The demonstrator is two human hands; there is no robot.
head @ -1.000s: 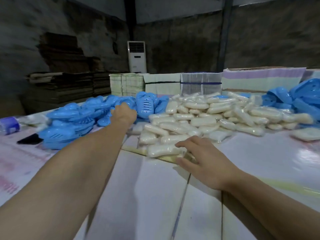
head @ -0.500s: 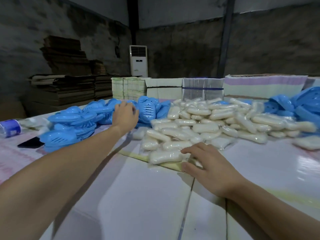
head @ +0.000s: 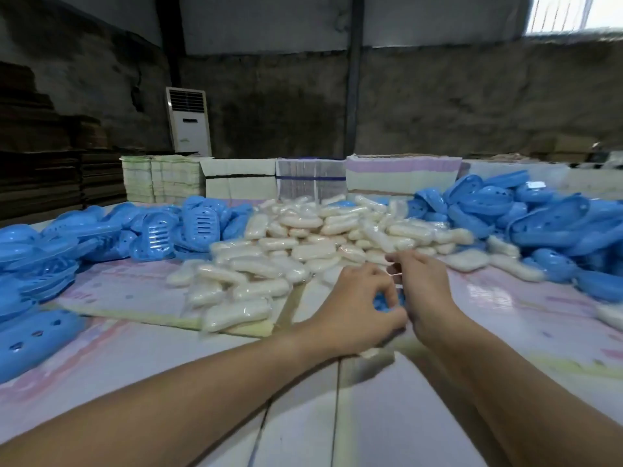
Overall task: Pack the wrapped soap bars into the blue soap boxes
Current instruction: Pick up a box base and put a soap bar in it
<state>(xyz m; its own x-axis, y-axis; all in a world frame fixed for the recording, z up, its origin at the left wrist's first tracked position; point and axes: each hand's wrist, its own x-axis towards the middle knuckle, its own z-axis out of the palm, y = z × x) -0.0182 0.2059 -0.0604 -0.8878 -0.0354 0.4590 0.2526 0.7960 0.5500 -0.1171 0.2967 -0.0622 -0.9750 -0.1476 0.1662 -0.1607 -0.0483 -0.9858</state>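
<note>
Blur softens the middle of the frame, where our two hands meet just below the soap pile. Our left hand [head: 357, 308] curls its fingers and thumb round a blue soap box [head: 387, 302], of which only a small glossy patch shows between the knuckles. Our right hand [head: 423, 284] sits just beside it with fingers bent, touching the same spot; whether it grips the box or something else we cannot tell, since the left hand covers the contact. A pale smeared shape under the left wrist is too blurred to name.

Above the hands, across the centre, lies the heap of wrapped soap bars [head: 303, 251]: cream, rounded oblongs in crinkled clear film, overlapping loosely. Left of it sits a pile of blue box parts [head: 161, 230], moulded plastic, some slotted, some perforated with small holes; a second pile [head: 526, 217] fills the right side and is cut off at the frame edge.

Everything rests on a table [head: 141, 365] covered with glossy white and pink printed sheets. Behind the soap stand bundled stacks of flat cartons [head: 236, 180]. At upper left a white floor-standing air conditioner [head: 188, 121] stands against a dark, stained concrete wall, with stacked brown cardboard [head: 50, 163] at the far left. A bright window [head: 573, 11] shows at upper right.
</note>
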